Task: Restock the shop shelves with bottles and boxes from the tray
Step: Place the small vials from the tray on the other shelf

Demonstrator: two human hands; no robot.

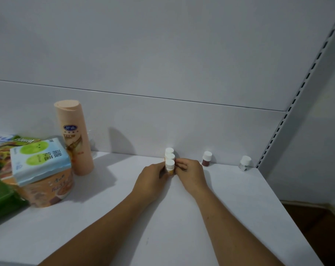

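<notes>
Bottles (pixel 170 160) with white caps stand in a short row far back on the shelf (pixel 230 208). Left hand (pixel 151 179) and right hand (pixel 191 174) pinch the near one by its sides. It looks light, hard, maybe a bit slippery.

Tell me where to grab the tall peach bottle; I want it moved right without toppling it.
Grip the tall peach bottle around its mid-body from its right side. It stands upright and slender; packets crowd its left, while the shelf on its right lies open.
</notes>
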